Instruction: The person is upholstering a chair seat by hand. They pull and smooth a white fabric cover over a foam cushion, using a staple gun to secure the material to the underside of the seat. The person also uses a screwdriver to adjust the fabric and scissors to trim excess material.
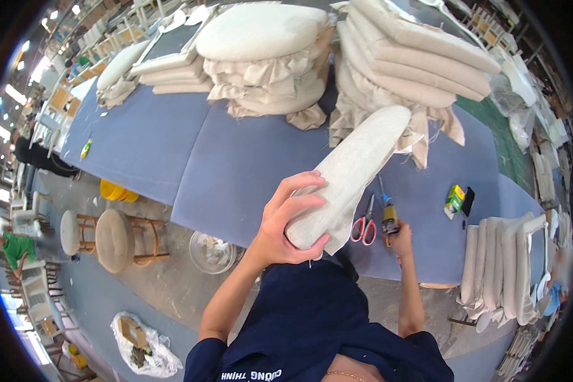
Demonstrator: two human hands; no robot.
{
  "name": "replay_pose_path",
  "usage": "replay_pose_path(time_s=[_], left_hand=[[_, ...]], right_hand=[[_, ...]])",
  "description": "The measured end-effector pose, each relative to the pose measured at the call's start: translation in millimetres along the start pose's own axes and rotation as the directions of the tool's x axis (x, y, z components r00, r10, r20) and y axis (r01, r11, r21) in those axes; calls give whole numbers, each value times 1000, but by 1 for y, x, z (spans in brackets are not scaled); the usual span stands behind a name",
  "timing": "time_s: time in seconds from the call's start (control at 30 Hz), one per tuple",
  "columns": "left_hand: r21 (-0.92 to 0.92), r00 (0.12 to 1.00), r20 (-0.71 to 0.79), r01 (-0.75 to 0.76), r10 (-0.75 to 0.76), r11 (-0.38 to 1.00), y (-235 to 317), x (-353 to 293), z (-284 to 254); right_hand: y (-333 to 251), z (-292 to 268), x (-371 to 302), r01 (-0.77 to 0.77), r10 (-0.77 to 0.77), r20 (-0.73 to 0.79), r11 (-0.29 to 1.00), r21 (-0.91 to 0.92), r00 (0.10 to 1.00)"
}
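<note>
My left hand [295, 219] grips one end of a beige fabric-covered seat cushion [361, 170], fingers over its near face and thumb beneath. The cushion is tilted up on its edge above the table, with loose cloth hanging along its lower right side. On the right, my right hand [402, 240] closes around a yellow-and-black hand tool [389, 218], which looks like a staple gun; its far side is partly hidden. Between the cushion and this tool, scissors [364, 229] with red handles lie on the blue-grey tabletop [235, 172].
Stacked beige cushions [264, 32] line the table's far side, with another pile [414, 57] to their right. A green-and-yellow box [454, 199] lies at right, above upright cushions [498, 267]. Below the table's left edge are a clear tub [211, 251], stools [116, 240] and a yellow bucket [116, 191].
</note>
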State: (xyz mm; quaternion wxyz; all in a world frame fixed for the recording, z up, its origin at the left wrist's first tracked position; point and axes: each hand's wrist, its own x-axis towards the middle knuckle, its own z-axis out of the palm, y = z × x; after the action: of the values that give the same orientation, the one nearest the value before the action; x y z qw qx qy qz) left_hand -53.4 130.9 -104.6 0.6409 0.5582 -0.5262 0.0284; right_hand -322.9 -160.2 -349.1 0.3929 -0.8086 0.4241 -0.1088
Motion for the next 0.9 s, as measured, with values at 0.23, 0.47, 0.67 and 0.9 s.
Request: replay_pose_path(time_s=[0.23,0.47,0.67,0.9], left_hand=[[34,990,-40,-134,135,990,-12,46,39],[64,995,-92,-24,30,998,-2,60,74],[271,999,-15,-43,49,962,4,54,88],[206,997,-63,-40,54,978,-2,59,100]], right_hand=[[22,0,-5,-76,23,-109,854,-515,994],[-26,16,26,199,-384,-299,843,-500,874],[25,59,67,181,-148,124,492,-852,981],[21,78,11,147,-102,119,348,-926,988]])
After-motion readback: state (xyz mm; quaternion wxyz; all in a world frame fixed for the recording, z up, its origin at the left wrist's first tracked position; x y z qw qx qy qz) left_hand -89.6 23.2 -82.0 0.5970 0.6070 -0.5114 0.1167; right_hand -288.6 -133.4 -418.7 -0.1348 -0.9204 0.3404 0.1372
